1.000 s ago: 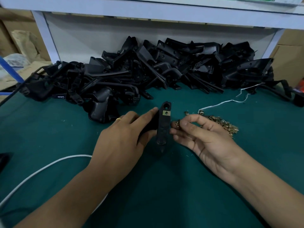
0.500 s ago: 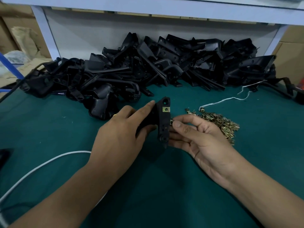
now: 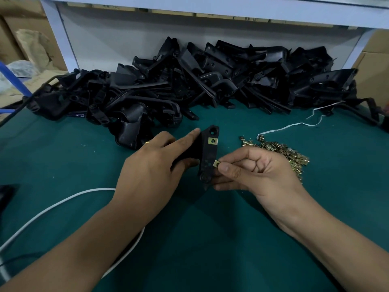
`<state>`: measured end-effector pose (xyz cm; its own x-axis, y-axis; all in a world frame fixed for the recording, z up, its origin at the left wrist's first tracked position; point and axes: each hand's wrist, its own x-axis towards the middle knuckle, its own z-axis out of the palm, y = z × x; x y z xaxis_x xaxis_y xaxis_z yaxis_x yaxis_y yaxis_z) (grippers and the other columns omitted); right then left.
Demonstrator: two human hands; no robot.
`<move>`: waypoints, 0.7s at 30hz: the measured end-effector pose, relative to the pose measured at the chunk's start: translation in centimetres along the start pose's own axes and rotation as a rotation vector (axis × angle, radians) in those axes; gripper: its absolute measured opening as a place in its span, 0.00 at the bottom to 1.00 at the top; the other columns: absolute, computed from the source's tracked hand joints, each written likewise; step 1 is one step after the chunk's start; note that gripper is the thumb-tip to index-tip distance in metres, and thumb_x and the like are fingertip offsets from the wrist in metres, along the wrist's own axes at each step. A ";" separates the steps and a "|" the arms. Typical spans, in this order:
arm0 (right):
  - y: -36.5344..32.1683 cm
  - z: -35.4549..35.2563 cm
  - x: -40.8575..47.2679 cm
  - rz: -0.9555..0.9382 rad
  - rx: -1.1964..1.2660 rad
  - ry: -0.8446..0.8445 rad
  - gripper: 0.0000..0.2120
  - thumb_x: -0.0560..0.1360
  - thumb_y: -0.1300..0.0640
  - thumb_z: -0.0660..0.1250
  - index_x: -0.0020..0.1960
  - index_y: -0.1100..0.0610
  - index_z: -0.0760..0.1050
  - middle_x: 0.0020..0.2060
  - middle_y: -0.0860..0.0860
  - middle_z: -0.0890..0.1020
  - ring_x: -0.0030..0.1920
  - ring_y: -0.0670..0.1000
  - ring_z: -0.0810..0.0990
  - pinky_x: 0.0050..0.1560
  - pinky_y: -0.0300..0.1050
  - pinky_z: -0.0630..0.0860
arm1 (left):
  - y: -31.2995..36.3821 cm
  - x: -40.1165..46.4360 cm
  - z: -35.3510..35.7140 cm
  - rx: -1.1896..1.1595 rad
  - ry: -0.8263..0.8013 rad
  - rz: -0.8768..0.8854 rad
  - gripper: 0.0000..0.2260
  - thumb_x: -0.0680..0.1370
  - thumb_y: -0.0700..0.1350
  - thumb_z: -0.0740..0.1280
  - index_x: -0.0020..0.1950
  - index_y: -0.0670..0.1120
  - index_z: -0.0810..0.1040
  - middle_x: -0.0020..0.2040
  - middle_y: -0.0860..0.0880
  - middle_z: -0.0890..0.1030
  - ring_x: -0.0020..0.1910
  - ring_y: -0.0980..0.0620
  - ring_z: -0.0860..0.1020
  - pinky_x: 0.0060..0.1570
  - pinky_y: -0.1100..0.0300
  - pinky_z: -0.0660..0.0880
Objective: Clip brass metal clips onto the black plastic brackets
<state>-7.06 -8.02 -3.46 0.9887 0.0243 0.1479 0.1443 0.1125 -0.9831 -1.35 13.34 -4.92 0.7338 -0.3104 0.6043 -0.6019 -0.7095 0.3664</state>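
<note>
The left hand [image 3: 151, 171] grips a black bracket [image 3: 207, 157] upright above the green table [image 3: 63, 157], one clip [image 3: 212, 141] already on it. The right hand [image 3: 252, 169] pinches a second clip [image 3: 216, 164] at the bracket's edge, just beside the clip pile [image 3: 290, 154].

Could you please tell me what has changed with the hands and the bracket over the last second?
The right hand has brought a brass clip up against the lower right edge of the bracket, pinching it. The left hand still holds the bracket upright; the upper clip and loose clip pile stayed put.
</note>
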 end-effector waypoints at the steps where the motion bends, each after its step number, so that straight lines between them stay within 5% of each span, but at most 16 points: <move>1: -0.1 0.0 -0.1 -0.007 -0.024 -0.017 0.05 0.73 0.65 0.74 0.48 0.67 0.83 0.43 0.66 0.86 0.42 0.63 0.88 0.43 0.50 0.85 | -0.1 -0.1 0.0 -0.009 -0.011 0.004 0.24 0.78 0.54 0.68 0.75 0.62 0.72 0.49 0.56 0.76 0.44 0.53 0.76 0.36 0.50 0.78; 10: -0.4 0.1 -0.6 -0.026 0.016 -0.090 0.10 0.72 0.66 0.73 0.51 0.69 0.77 0.41 0.67 0.86 0.41 0.63 0.88 0.42 0.51 0.85 | 0.0 0.1 0.4 -0.155 -0.037 0.048 0.24 0.79 0.50 0.72 0.74 0.62 0.73 0.48 0.56 0.76 0.46 0.54 0.77 0.42 0.48 0.78; 14: -0.7 0.3 -0.9 -0.041 0.094 -0.194 0.16 0.72 0.68 0.73 0.56 0.66 0.71 0.40 0.66 0.86 0.39 0.61 0.88 0.42 0.52 0.85 | -0.4 0.1 0.0 -0.408 -0.157 0.101 0.23 0.78 0.55 0.67 0.73 0.64 0.72 0.46 0.56 0.74 0.47 0.52 0.77 0.44 0.63 0.74; 21: -0.2 0.8 -0.7 -0.114 0.151 -0.188 0.25 0.65 0.70 0.78 0.57 0.67 0.69 0.37 0.65 0.85 0.32 0.63 0.85 0.35 0.53 0.82 | 0.1 0.0 0.1 -0.491 -0.211 0.157 0.22 0.78 0.56 0.69 0.73 0.61 0.75 0.47 0.54 0.76 0.47 0.50 0.78 0.45 0.65 0.73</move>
<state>-7.82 -7.24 -3.31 0.9394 0.1852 0.2883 0.2331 0.2713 -0.9338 -1.35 13.21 -4.94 0.6406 -0.5446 0.5413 -0.7479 -0.2826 0.6007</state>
